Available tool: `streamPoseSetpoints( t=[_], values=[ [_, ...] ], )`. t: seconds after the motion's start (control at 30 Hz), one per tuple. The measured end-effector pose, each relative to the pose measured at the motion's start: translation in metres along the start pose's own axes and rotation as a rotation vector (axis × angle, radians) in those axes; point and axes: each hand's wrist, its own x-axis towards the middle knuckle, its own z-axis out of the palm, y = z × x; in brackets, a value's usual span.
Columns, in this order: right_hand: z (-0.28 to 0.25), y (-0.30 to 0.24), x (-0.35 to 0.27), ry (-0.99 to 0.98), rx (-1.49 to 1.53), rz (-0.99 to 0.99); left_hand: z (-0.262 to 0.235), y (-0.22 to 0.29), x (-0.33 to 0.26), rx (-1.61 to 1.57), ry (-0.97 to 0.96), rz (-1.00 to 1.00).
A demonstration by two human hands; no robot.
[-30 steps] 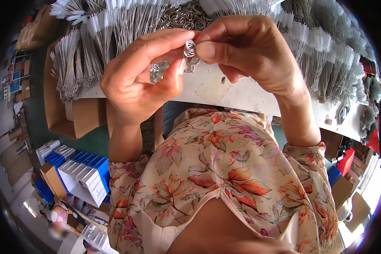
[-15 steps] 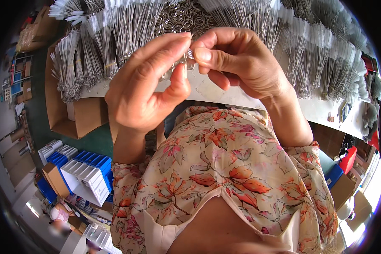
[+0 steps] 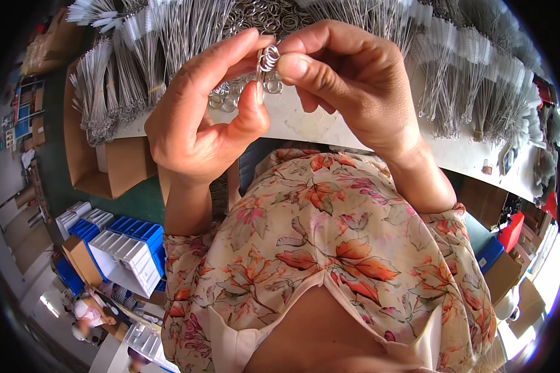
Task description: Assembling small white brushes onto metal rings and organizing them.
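Note:
My right hand pinches a small stack of shiny metal rings between thumb and forefinger. Its other fingers curl beneath. To the left, my left hand is raised with thumb and fingers apart, the fingertips close beside the stack. Whether a left fingertip touches the rings is hard to make out. Loose metal rings lie on the white table behind and below the hands. Farther back is a large heap of similar rings.
Bundles of wire brushes with white bristles stand left and right on the table. An open cardboard box sits below its left edge. Blue and white plastic bins are at lower left, with a person farther off.
Both hands have shifted slightly up and left. The stack of rings in my right hand shows more fully, and more loose rings are visible on the table.

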Motion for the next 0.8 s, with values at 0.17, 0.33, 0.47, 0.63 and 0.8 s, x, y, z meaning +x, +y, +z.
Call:
streamPoseSetpoints(
  t=[0.17, 0.33, 0.47, 0.63, 0.8],
  values=[
    [-0.002, -0.001, 0.003, 0.009, -0.049, 0.011, 0.002, -0.001, 0.002, -0.031, 0.005, -0.025],
    [-0.009, -0.006, 0.007, -0.103, 0.016, 0.16, -0.002, -0.005, 0.003, -0.068, -0.045, 0.024],
    [-0.01, -0.007, 0.004, -0.1, 0.01, 0.186, 0.003, 0.007, -0.001, -0.284, 0.029, -0.216],
    [-0.012, -0.001, 0.004, -0.137, 0.167, 0.372, -0.006, 0.004, 0.005, 0.104, -0.156, 0.145],
    [-0.004, 0.012, -0.001, -0.011, 0.092, 0.065, 0.001, 0.002, 0.001, -0.034, -0.045, -0.086]
  ],
)
